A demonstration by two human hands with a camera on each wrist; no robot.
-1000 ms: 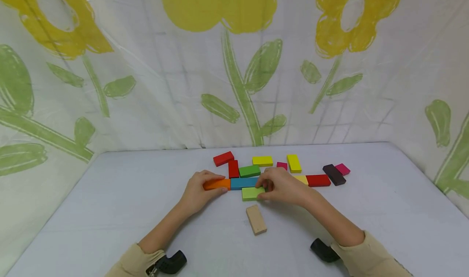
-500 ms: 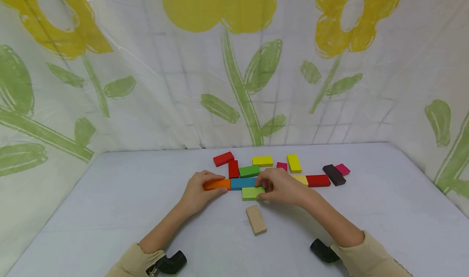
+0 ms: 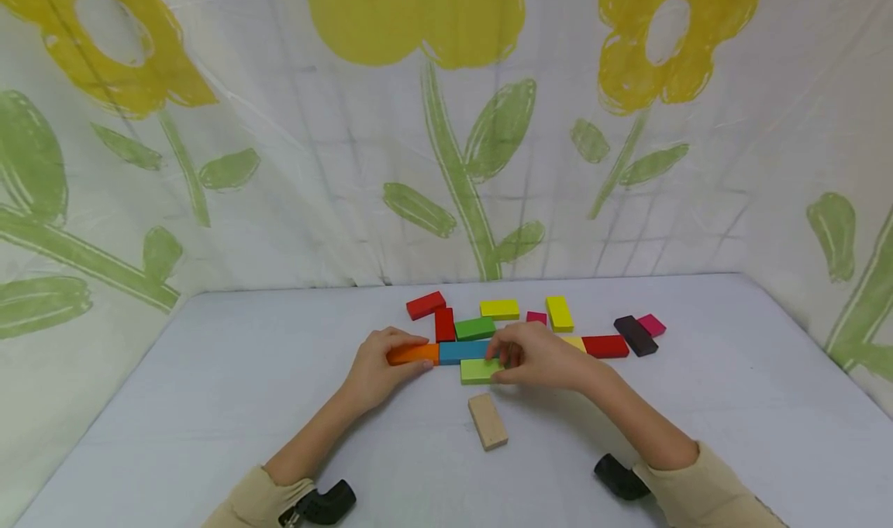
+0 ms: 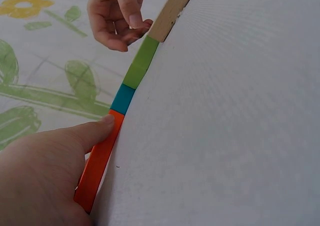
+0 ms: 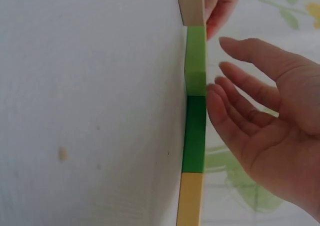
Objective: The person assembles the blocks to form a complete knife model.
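When seen from the head, held in left fingers: one orange block, end to end with one blue block; near right fingers, one lime block; three red blocks, two pink blocks; wide room toward left and right edges of tabletop. From left wrist, thumb on orange block. From right wrist, right fingers loosely parted, holding nothing, contact unclear.

The white table is carrying coloured blocks. Near its far edge, two red blocks, two yellow blocks, a green block and a small pink block are lying. Roughly parallel to that edge, an orange block, a blue block, a dark green block, a pale yellow block and a red block are forming a row. A lime block and a bare wooden block are lying farther from that edge.
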